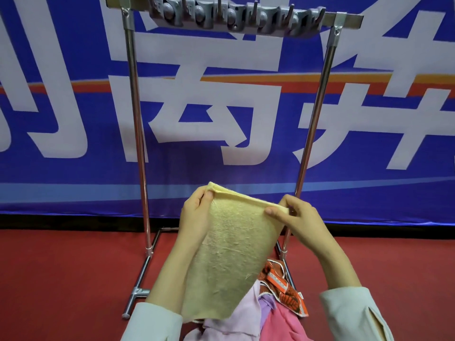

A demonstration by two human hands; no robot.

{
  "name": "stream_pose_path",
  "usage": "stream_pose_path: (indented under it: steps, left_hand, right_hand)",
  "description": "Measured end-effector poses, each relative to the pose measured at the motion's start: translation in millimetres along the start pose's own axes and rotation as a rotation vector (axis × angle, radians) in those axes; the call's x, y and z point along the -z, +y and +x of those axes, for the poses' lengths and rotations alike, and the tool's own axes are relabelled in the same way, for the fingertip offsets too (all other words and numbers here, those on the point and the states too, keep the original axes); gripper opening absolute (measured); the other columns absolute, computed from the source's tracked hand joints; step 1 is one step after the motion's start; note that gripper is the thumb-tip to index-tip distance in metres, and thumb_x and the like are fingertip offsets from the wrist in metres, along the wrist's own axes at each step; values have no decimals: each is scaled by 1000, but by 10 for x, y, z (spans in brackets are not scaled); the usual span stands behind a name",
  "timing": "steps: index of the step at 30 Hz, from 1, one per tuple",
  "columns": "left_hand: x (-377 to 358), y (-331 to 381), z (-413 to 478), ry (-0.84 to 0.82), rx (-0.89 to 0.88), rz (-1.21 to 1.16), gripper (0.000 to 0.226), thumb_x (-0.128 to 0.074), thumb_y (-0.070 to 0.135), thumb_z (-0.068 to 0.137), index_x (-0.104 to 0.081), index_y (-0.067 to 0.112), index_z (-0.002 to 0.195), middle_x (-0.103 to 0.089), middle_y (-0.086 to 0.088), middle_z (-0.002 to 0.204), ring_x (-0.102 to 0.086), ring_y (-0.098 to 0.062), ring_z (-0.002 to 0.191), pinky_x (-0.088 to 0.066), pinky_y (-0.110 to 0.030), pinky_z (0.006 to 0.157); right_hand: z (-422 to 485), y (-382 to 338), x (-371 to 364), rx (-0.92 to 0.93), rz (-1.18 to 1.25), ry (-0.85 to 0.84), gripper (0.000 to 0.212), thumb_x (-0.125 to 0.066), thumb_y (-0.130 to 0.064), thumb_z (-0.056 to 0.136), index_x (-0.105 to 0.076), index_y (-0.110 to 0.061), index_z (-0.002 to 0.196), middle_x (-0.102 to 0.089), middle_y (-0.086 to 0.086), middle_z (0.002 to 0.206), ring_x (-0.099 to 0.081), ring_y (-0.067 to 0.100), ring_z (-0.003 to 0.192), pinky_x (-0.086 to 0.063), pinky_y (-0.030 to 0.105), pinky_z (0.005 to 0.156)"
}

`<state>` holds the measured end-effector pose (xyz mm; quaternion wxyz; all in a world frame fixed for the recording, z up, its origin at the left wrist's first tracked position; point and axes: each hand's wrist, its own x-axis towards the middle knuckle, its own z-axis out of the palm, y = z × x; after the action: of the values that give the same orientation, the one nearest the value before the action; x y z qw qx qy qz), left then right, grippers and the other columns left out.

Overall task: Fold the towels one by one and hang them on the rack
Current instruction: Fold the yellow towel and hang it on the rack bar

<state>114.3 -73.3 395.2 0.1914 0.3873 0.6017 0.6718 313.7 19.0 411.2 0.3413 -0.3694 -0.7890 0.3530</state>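
A pale yellow towel (234, 247) hangs in the air in front of me, held up by its top edge. My left hand (195, 212) pinches its top left corner. My right hand (299, 217) pinches the top right corner, thumb on the near side. The towel's lower end drapes down over a heap of other towels on the floor: a pink one (285, 323), a lilac one (236, 313) and an orange patterned one (283, 286). The metal rack (134, 114) stands just beyond, its top bar (349, 19) carrying a grey row of hooks (234, 17).
A large blue banner (73, 168) with white characters covers the wall behind the rack. The floor is red carpet (61, 279). The rack's foot bar (138, 291) runs toward me at the lower left.
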Motion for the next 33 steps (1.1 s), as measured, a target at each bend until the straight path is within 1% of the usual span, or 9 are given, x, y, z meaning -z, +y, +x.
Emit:
stream_pose_path:
  steps: [3, 7, 10, 13, 18, 22, 25, 30, 33]
  left_hand:
    - [12, -25, -8, 46, 29, -87, 6, -54, 21, 96, -59, 25, 94, -68, -1, 87, -57, -18, 78, -44, -35, 75]
    - [9, -18, -26, 95, 6, -142, 24, -58, 14, 93, -43, 26, 80, -47, -7, 67, -35, -19, 61, -31, -31, 58]
    - [4, 6, -28, 45, -45, -67, 35, -53, 0, 90, -61, 25, 67, -57, 5, 64, -45, -14, 60, -35, -23, 57]
    - [-1, 55, -58, 17, -35, 4, 33, -51, 2, 91, -73, 25, 82, -71, 16, 86, -59, 7, 76, -42, -12, 71]
    - [-69, 86, -97, 67, -107, 116, 20, -69, 16, 83, -66, 33, 95, -63, 16, 105, -56, 3, 100, -40, -11, 87]
    - [-201, 96, -161, 216, -151, 188, 40, -83, 33, 69, -64, 27, 104, -55, 14, 106, -50, 2, 99, -33, -11, 85]
    - [-239, 114, -175, 300, -172, 201, 40, -82, 35, 69, -63, 26, 103, -54, 12, 108, -49, -1, 99, -29, -9, 80]
    - [-207, 93, -159, 325, -167, 232, 38, -81, 38, 71, -64, 27, 103, -54, 12, 107, -49, -1, 98, -29, -9, 80]
    - [-194, 90, -160, 346, -165, 237, 38, -81, 40, 70, -64, 25, 101, -54, 12, 105, -50, -2, 96, -28, -9, 78]
  right_hand:
    - [-4, -50, 24, -27, 316, 44, 31, -77, -23, 81, -50, -8, 79, -54, 5, 70, -50, 17, 69, -40, 35, 63]
    - [-20, -96, 93, -40, 514, 18, 17, -72, -12, 83, -57, -13, 91, -58, 3, 75, -57, 14, 73, -48, 27, 64]
    - [-30, -68, 122, -8, 466, -73, 9, -63, -14, 91, -64, -20, 97, -58, 4, 84, -54, 12, 75, -46, 27, 67]
    - [-45, -79, 116, 12, 441, -164, 17, -52, -9, 97, -67, -15, 91, -61, -6, 80, -51, 5, 69, -43, 17, 63]
    - [-75, -185, 103, 49, 413, -260, 21, -49, -8, 98, -68, -11, 91, -56, 3, 81, -49, 7, 68, -43, 16, 63]
    - [-104, -316, 32, 89, 452, -406, 18, -51, -4, 97, -68, -10, 96, -63, 4, 92, -55, 12, 84, -48, 21, 78]
    - [-115, -370, -2, 90, 485, -469, 25, -52, 0, 89, -68, -11, 105, -64, 17, 104, -56, 18, 93, -51, 27, 88]
    - [-117, -403, -48, 130, 375, -410, 47, -38, 17, 88, -68, -10, 112, -71, 6, 114, -65, 23, 108, -51, 32, 98]
    - [-109, -383, -112, 196, 288, -296, 36, -46, 12, 92, -71, -12, 104, -73, 5, 105, -67, 27, 102, -51, 43, 96]
